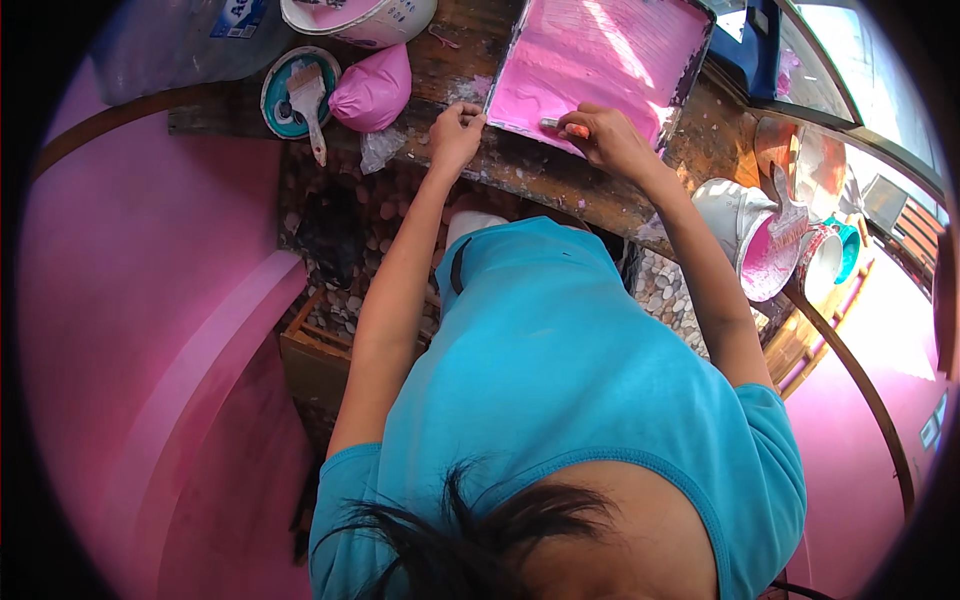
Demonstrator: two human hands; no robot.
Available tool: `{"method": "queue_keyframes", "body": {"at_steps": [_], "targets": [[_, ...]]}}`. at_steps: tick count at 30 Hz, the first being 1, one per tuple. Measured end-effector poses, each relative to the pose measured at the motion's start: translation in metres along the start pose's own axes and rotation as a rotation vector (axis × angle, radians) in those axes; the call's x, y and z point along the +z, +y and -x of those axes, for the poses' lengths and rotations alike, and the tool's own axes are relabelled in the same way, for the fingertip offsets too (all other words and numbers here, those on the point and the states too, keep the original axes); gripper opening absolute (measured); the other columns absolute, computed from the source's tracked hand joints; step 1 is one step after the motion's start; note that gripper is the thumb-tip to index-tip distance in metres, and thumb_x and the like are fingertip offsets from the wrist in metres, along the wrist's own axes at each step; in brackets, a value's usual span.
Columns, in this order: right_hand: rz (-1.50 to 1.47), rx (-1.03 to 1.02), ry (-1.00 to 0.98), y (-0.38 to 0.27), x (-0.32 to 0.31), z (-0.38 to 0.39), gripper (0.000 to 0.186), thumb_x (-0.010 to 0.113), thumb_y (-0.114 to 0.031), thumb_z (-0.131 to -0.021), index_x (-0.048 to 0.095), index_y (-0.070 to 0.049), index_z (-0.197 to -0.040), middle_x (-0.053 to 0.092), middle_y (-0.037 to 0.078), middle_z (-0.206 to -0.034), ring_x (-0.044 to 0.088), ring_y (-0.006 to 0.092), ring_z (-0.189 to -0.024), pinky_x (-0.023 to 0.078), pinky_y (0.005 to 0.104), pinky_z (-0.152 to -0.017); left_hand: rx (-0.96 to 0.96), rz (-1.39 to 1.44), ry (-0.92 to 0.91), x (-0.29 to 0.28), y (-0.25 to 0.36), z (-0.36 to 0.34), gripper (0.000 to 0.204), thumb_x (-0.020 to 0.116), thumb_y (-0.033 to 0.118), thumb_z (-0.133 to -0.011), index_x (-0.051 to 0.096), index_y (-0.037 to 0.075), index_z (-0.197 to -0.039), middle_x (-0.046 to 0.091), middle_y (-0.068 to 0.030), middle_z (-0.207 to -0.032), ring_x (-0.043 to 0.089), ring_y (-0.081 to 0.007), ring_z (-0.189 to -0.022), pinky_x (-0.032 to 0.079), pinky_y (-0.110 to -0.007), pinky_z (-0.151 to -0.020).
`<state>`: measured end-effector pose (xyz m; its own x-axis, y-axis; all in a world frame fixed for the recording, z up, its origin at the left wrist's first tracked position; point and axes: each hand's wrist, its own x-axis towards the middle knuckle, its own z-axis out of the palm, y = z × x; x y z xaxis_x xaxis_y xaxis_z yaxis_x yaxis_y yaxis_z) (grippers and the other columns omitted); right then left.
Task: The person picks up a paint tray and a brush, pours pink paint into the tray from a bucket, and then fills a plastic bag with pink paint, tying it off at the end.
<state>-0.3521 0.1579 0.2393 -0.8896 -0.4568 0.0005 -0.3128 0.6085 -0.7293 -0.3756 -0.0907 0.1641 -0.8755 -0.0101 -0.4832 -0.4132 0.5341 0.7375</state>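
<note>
At the far left of the wooden plank [520,175], a small brush [308,95] lies across a teal lid [275,100], and just to its right sits a knotted pink bag [373,88], with a white bucket [365,18] beyond them.

The left hand [456,132] is curled, its fingertips pinching the near left corner of the paint tray [600,60], which lies on the far part of the plank and is coated in pink paint.

The right hand [612,140] is closed around a tool with an orange handle [570,128], its end resting at the tray's near rim; what kind of tool it is cannot be told, since the hand covers most of it.

At the right edge of the plank, well apart from the hands, a tipped white paint can [750,235] shows pink inside, with a second brush [785,215] resting on it.

The step in hand looks like working the paint in the tray while steadying it. The next move calls for a firm hold on the corner so the tray does not slide, and a controlled stroke kept inside the rim.
</note>
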Motion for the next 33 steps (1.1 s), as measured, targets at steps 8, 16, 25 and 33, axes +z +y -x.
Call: {"method": "queue_keyframes", "body": {"at_steps": [8, 16, 25, 33], "targets": [[-0.062, 0.043, 0.33, -0.003, 0.01, -0.029, 0.014, 0.064, -0.012, -0.083, 0.064, -0.001, -0.092, 0.062, 0.017, -0.081, 0.059, 0.0361, -0.069, 0.046, 0.039, -0.061, -0.01, 0.054, 0.02, 0.004, -0.003, 0.0, 0.019, 0.062, 0.015, -0.083, 0.063, 0.002, -0.097, 0.065, -0.0038, -0.079, 0.059, -0.0102, -0.071, 0.044, -0.025, -0.061], [-0.014, 0.073, 0.161, 0.006, 0.012, 0.015, 0.012, 0.066, -0.01, -0.081, 0.065, -0.002, -0.091, 0.062, 0.017, -0.082, 0.061, 0.0349, -0.07, 0.047, 0.0375, -0.061, -0.001, 0.155, 0.002, 0.005, -0.009, 0.0, 0.017, 0.061, 0.011, -0.085, 0.061, 0.001, -0.098, 0.063, -0.0021, -0.081, 0.058, -0.0088, -0.073, 0.044, -0.023, -0.064], [-0.078, 0.159, 0.406, -0.021, 0.031, -0.02, 0.011, 0.063, -0.01, -0.082, 0.061, -0.001, -0.088, 0.058, 0.018, -0.077, 0.058, 0.0383, -0.07, 0.044, 0.0443, -0.061, 0.003, 0.166, 0.039, 0.009, -0.007, -0.001, 0.016, 0.063, 0.014, -0.081, 0.064, 0.003, -0.093, 0.065, -0.0058, -0.079, 0.061, -0.015, -0.071, 0.046, -0.029, -0.067], [0.008, 0.154, 0.247, -0.003, 0.022, 0.029, 0.015, 0.066, -0.011, -0.08, 0.064, -0.005, -0.094, 0.061, 0.014, -0.08, 0.06, 0.0345, -0.07, 0.047, 0.0388, -0.062, 0.032, 0.225, -0.029, 0.007, -0.021, -0.005, 0.016, 0.058, 0.01, -0.087, 0.058, 0.0, -0.1, 0.063, -0.0045, -0.084, 0.059, -0.01, -0.075, 0.043, -0.023, -0.062]]}}
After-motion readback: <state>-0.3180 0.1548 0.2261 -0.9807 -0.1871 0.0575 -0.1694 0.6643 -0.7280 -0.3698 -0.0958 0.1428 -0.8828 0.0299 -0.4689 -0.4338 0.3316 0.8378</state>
